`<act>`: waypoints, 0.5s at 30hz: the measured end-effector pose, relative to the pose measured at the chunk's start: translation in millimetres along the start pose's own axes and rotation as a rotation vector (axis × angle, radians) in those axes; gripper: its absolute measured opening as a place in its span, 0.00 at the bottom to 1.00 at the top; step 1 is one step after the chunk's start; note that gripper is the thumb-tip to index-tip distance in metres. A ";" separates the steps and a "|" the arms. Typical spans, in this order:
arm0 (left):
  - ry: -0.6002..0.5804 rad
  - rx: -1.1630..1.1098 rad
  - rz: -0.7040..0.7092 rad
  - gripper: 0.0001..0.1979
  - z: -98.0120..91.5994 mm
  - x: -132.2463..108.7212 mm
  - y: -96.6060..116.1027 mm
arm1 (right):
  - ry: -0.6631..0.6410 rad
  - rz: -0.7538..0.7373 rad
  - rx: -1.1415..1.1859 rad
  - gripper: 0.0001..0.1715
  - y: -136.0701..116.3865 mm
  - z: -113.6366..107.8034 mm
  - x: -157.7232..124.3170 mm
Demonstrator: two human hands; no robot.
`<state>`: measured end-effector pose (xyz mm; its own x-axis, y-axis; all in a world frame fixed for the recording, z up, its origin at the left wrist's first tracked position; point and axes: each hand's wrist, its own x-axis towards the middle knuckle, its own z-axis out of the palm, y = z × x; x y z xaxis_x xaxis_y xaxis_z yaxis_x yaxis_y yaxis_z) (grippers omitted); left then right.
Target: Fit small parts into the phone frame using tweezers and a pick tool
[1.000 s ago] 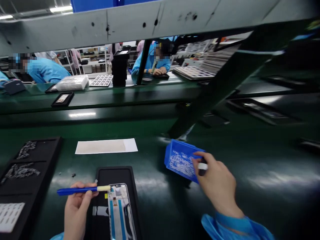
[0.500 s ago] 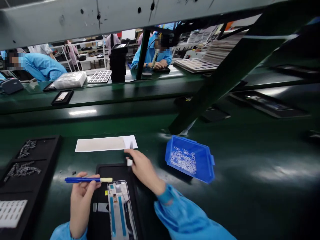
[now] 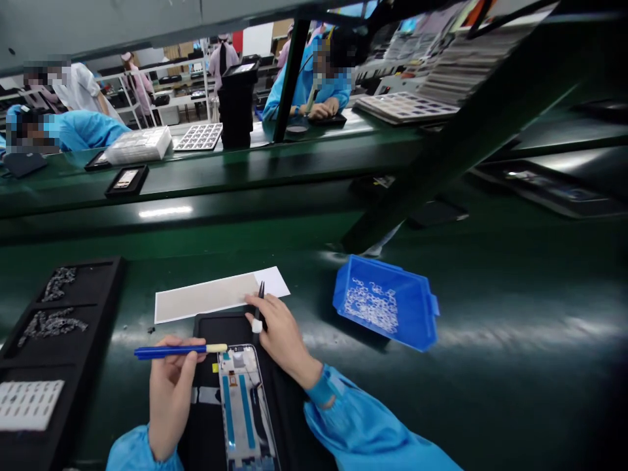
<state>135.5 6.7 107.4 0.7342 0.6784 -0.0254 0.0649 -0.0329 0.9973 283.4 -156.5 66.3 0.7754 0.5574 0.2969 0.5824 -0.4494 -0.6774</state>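
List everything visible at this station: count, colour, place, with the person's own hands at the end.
blue pen tool: 1, blue with cream tip, lying level above the phone frame
tweezers: 1, black, tips pointing at the sheet's far end
phone frame: 1, white with blue strips, on the black mat
black mat: 1, black, near edge of the bench
sheet: 1, beige and white, beyond the mat
blue bin: 1, blue, holding small pale parts, right of the mat
black tray: 1, black, compartments with small grey parts, far left
co-workers: several, in blue coats, across the green bench
left hand: 1, grip on the pen tool
right hand: 1, grip on the tweezers
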 end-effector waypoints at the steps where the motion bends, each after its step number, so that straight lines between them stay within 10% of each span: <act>1: -0.019 0.032 0.032 0.21 -0.2 -1.7 -0.5 | 0.006 -0.004 0.030 0.12 -3.0 -2.1 -5.0; 15: -0.242 0.591 0.445 0.10 4.8 7.0 -16.0 | 0.000 -0.074 0.164 0.12 -14.2 0.7 -31.1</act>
<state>142.9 8.4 90.9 0.8983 0.3329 0.2867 0.0292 -0.6963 0.7171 250.9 -166.9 66.2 0.7318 0.5848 0.3500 0.5902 -0.2870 -0.7545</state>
